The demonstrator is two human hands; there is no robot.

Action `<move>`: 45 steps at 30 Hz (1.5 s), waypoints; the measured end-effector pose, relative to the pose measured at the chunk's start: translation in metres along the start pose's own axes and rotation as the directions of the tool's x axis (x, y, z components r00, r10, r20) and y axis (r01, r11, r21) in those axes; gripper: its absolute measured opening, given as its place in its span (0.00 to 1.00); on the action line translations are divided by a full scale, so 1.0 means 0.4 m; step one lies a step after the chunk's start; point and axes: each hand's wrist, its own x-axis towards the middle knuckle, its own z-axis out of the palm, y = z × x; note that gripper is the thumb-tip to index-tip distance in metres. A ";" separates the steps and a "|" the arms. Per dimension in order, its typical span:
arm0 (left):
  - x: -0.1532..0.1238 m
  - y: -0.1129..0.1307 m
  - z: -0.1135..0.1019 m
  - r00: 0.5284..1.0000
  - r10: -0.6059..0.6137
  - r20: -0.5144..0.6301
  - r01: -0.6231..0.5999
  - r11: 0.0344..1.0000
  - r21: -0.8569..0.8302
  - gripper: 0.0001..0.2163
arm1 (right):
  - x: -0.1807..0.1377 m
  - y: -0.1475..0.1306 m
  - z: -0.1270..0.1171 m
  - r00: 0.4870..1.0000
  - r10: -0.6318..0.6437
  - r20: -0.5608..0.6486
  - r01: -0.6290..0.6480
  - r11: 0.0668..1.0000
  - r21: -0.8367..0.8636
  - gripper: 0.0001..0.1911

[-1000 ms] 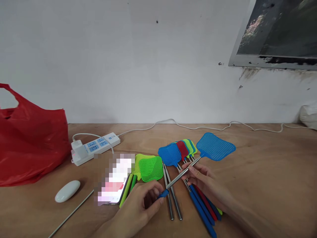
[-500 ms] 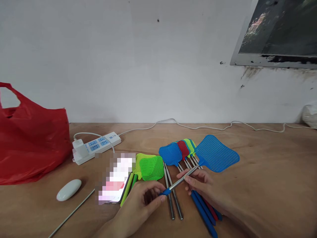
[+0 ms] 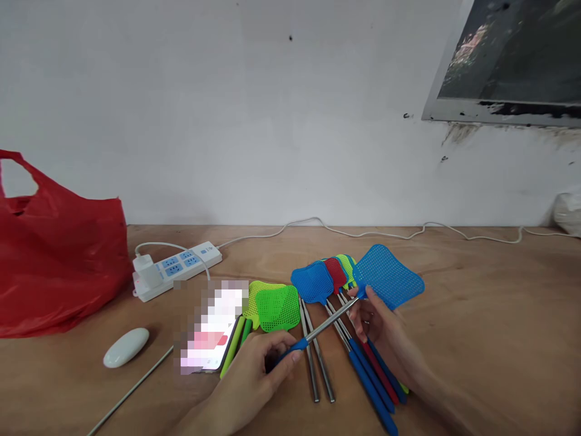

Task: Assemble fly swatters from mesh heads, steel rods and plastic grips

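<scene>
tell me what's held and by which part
A blue mesh fly swatter with a metal rod: left grip on its blue handle, right grip at its neck.

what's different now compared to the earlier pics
The right hand has moved up the metal shaft of the blue fly swatter to the neck at its mesh head. The head has shifted a little to the left. Neither hand has visibly let go: the left hand still grips the blue handle. The other swatters, phone and power strip stayed put.

Soft greyish light, faint shadows, glare on a dark panel (image 3: 521,57), white-bright phone screen (image 3: 221,317) (partly pixelated).
</scene>
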 end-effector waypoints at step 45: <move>0.000 0.023 -0.019 0.998 0.050 0.039 -0.053 0.996 0.070 0.17 | 0.027 0.004 -0.048 0.981 -0.193 0.026 0.178 0.841 -0.511 0.29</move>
